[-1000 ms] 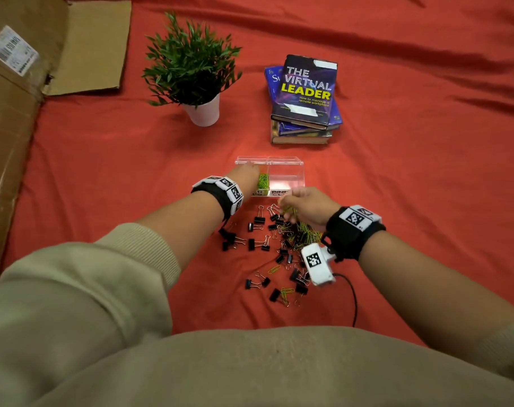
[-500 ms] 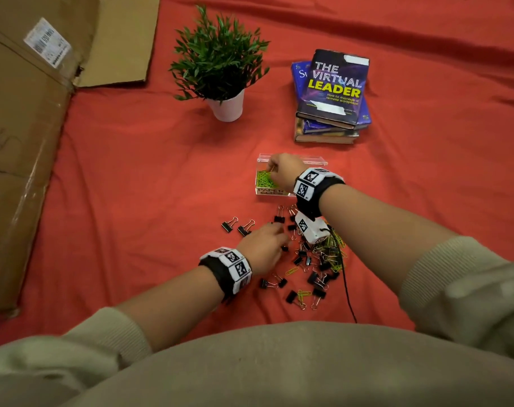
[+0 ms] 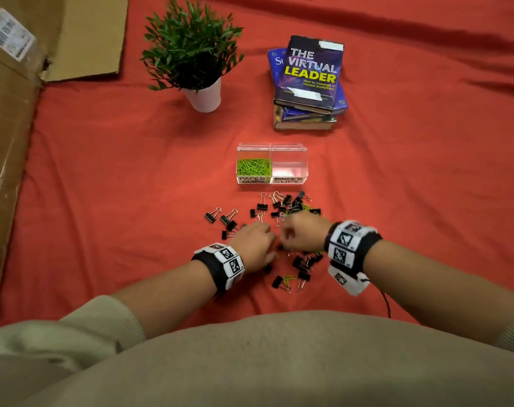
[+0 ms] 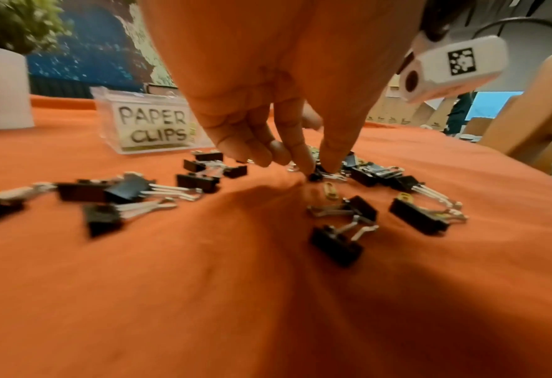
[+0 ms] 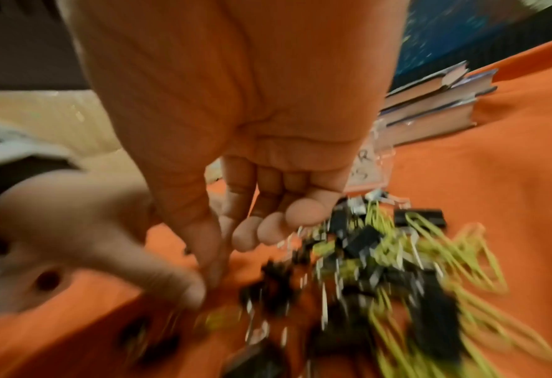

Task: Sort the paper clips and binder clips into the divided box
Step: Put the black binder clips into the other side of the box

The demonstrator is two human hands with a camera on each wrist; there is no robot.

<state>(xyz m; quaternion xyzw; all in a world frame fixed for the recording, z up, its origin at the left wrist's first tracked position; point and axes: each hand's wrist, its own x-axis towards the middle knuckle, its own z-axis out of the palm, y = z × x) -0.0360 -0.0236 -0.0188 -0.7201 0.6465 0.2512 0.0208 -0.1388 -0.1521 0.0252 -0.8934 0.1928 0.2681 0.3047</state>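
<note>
We see the left hand [image 4: 278, 84] pinching a binder clip [image 4: 317, 176] off the cloth, right hand [image 5: 235, 133] grip unclear, so paper clips [image 5: 446, 255] tangled just right of that pinch could ride along into the wrong compartment.

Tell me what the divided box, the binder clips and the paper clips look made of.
Divided box: clear, glossy, probably acrylic or hard plastic; the red cloth shows through its walls.
Binder clips: matte black bodies with shiny silver wire handles, likely metal.
Paper clips: thin bent wire in lime green, seemingly coated; the core is not visible.
</note>
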